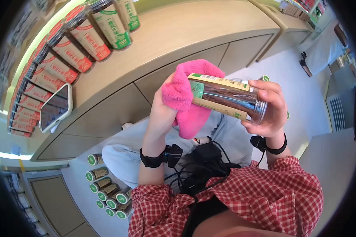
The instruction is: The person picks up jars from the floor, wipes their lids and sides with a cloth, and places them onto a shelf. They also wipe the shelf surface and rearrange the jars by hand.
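Note:
A clear jar [225, 94] of dark brown strips lies sideways in the air in front of me, with a cream and green label round it. My right hand [273, 103] grips its clear ribbed end on the right. Around the opposite end is a fluffy pink cloth [193, 120], held in my left hand [166, 96]. The cloth presses against that end of the jar, and most of my left fingers are hidden behind it. Both wrists carry black straps with small devices.
Jars with red or green labels [91, 41] line the wooden counter [166, 29]. A phone [56, 107] leans at the counter's edge. Several green-lidded jars [110, 197] lie on the floor at left. Black cables [203, 168] rest in my lap. Another person [324, 51] is at far right.

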A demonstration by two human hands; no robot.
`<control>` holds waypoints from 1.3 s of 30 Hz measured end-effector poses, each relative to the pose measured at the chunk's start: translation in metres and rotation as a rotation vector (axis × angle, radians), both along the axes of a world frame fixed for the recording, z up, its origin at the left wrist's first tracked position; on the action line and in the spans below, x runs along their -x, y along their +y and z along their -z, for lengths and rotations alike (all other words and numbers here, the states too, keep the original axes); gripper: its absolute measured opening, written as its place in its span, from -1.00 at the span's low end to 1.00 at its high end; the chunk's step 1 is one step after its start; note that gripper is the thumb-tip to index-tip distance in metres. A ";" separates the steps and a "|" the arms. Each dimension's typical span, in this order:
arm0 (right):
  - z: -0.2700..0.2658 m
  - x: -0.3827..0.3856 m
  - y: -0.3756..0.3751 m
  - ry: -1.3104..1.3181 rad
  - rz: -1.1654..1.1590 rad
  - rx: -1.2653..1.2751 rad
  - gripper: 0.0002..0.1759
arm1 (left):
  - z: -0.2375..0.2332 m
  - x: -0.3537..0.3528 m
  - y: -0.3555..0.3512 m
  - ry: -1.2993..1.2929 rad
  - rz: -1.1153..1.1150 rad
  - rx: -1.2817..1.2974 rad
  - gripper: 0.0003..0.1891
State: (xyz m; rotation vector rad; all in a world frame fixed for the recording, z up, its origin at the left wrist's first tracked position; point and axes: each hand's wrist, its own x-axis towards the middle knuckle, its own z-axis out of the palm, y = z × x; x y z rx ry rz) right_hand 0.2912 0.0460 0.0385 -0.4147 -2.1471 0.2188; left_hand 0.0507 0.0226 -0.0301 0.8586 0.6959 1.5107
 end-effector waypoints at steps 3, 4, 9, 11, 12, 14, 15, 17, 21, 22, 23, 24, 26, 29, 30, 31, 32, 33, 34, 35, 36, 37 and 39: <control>0.001 0.017 0.009 -0.025 0.003 0.013 -0.27 | -0.001 0.008 0.003 0.043 -0.126 0.043 -0.63; 0.003 0.021 0.012 -0.038 0.009 0.022 -0.27 | 0.001 0.011 0.004 0.064 -0.162 0.052 -0.67; 0.011 0.033 0.019 0.007 0.016 0.143 -0.26 | 0.014 0.023 0.012 0.113 -0.331 -0.018 -0.84; 0.017 0.037 0.019 0.139 -0.013 0.334 -0.21 | 0.010 0.030 0.009 0.127 -0.369 -0.055 -0.88; 0.016 0.039 0.019 0.249 -0.054 0.468 -0.15 | 0.002 0.030 0.006 0.044 -0.346 -0.101 -0.88; 0.011 0.045 0.021 0.427 -0.107 0.646 -0.05 | -0.003 0.032 0.003 0.161 -0.407 -0.150 -0.83; 0.009 0.047 0.023 0.491 -0.122 0.689 -0.01 | -0.005 0.033 0.002 0.216 -0.440 -0.178 -0.81; 0.008 0.049 0.026 0.507 -0.138 0.684 0.05 | -0.010 0.033 -0.002 0.303 -0.620 -0.229 -0.78; 0.013 0.059 0.021 0.098 -0.099 0.412 0.16 | -0.035 0.029 -0.019 0.561 -0.714 -0.381 -0.68; 0.013 0.064 0.015 -0.018 -0.095 0.488 0.18 | -0.034 0.027 -0.017 0.700 -0.677 -0.483 -0.60; 0.014 0.069 0.011 -0.135 -0.092 0.563 0.19 | -0.041 0.025 -0.019 0.897 -0.589 -0.626 -0.57; 0.015 0.075 0.012 -0.117 -0.073 0.464 0.20 | -0.046 0.017 -0.021 1.081 -0.485 -0.636 -0.56; 0.018 0.084 0.015 -0.083 -0.046 0.305 0.21 | -0.040 0.003 -0.015 1.085 -0.403 -0.688 -0.62; 0.011 0.085 0.017 -0.046 -0.022 0.202 0.21 | -0.034 0.016 -0.006 0.983 -0.329 -0.785 -0.69; 0.005 0.082 0.017 -0.063 -0.016 0.224 0.21 | -0.034 0.017 -0.005 0.950 -0.367 -0.803 -0.73; -0.001 0.079 0.016 -0.081 -0.011 0.247 0.21 | -0.036 0.018 -0.006 0.914 -0.412 -0.807 -0.73; -0.004 0.076 0.018 -0.102 0.002 0.298 0.21 | -0.036 0.019 -0.006 0.881 -0.456 -0.804 -0.73; -0.009 0.075 0.021 -0.087 0.015 0.336 0.17 | -0.035 0.021 -0.006 0.849 -0.493 -0.794 -0.74; -0.014 0.075 0.023 -0.072 0.028 0.373 0.14 | -0.030 0.024 -0.006 0.769 -0.546 -0.767 -0.73; -0.028 0.079 0.031 0.039 0.014 0.291 0.03 | -0.026 0.028 -0.006 0.791 -0.564 -0.713 -0.73; -0.042 0.080 0.037 0.156 -0.022 0.357 -0.05 | -0.023 0.032 -0.007 0.809 -0.582 -0.657 -0.72; -0.056 0.081 0.042 0.270 -0.057 0.424 -0.13 | -0.021 0.035 -0.006 0.824 -0.599 -0.601 -0.72; -0.082 0.094 0.055 0.373 -0.123 0.393 -0.29 | -0.021 0.035 -0.006 0.799 -0.637 -0.586 -0.72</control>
